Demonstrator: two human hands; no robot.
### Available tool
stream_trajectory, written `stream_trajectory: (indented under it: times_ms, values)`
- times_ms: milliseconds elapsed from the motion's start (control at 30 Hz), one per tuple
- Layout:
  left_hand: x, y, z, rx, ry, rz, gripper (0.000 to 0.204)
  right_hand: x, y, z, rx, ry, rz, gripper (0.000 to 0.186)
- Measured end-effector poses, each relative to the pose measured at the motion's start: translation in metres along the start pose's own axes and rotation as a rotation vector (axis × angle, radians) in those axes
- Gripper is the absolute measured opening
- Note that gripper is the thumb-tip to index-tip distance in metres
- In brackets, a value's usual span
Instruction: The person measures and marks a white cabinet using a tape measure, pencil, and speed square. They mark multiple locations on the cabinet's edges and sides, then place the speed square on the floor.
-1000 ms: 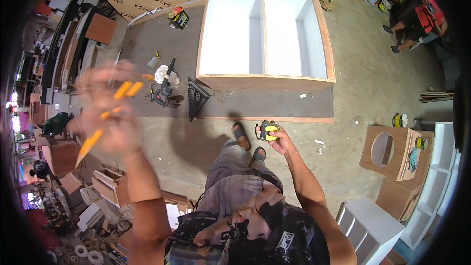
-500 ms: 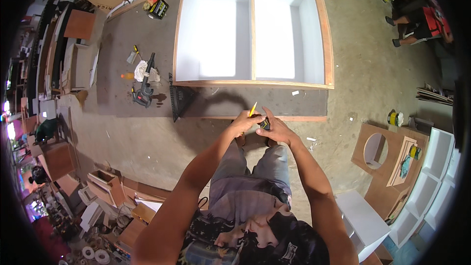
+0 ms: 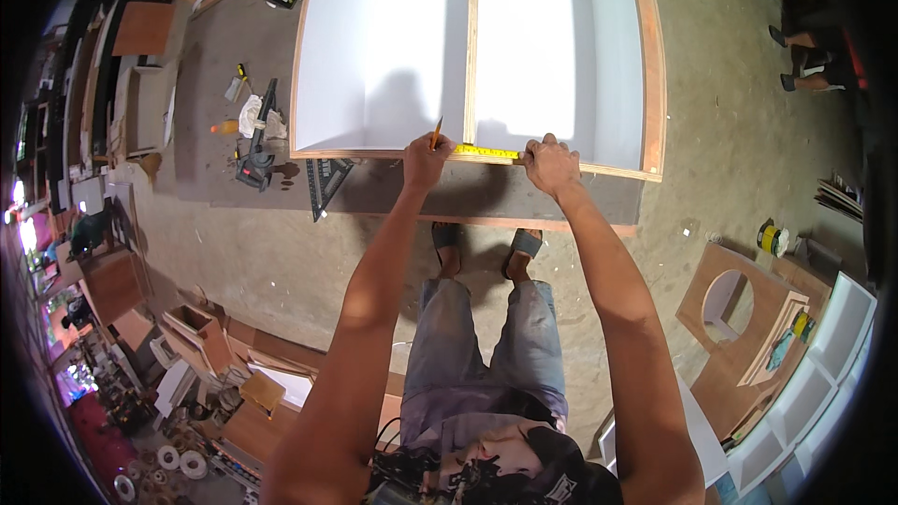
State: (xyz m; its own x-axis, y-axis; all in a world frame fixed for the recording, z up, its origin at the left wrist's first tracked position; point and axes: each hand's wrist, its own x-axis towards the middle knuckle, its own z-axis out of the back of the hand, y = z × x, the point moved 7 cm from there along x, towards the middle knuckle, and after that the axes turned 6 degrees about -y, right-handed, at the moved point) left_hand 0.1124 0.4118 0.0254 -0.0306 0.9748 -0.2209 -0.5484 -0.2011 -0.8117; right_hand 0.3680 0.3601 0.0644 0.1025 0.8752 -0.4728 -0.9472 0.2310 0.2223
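A yellow tape measure blade (image 3: pixel 488 152) is pulled out along the near plywood edge of a cabinet box (image 3: pixel 374 155), crossing the front end of its middle divider (image 3: pixel 472 56). My left hand (image 3: pixel 427 161) is closed at the blade's left end, and a pencil (image 3: pixel 437 134) points up from its fingers. At the blade's right end my right hand (image 3: pixel 552 165) grips the tape measure, whose case is mostly hidden under the fingers. The box lies open side up, white inside with bare wood edges.
Left of the box lie a black cordless blower (image 3: pixel 257 154), a white cloth (image 3: pixel 251 116) and a screwdriver (image 3: pixel 242 73). A black triangular square (image 3: pixel 325 189) rests by the near left corner. Wood panels (image 3: pixel 730 318) and white shelving (image 3: pixel 804 379) stand right. Another person's legs show far right.
Both hands have moved forward from near my body to the box's near edge and spread apart. The tape blade is now drawn out between them.
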Motion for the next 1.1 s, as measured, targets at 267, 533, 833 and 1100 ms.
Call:
stream_trajectory:
  times_ms: [267, 533, 833, 1100]
  values:
    - [-0.002, -0.003, -0.001, 0.219, -0.047, -0.073, 0.023, 0.0, -0.002, -0.006, -0.076, -0.09, -0.136, 0.031]
    - [0.006, 0.009, 0.015, 0.22, -0.015, -0.097, 0.024, -0.005, 0.002, -0.015, -0.098, -0.192, -0.125, 0.026]
    - [0.005, 0.006, 0.012, 0.267, 0.034, -0.143, 0.03, -0.007, 0.001, -0.021, -0.091, -0.269, -0.086, 0.025]
    - [0.013, -0.001, 0.031, 0.12, -0.092, -0.031, 0.037, -0.004, -0.001, -0.02, -0.068, -0.24, -0.048, 0.024]
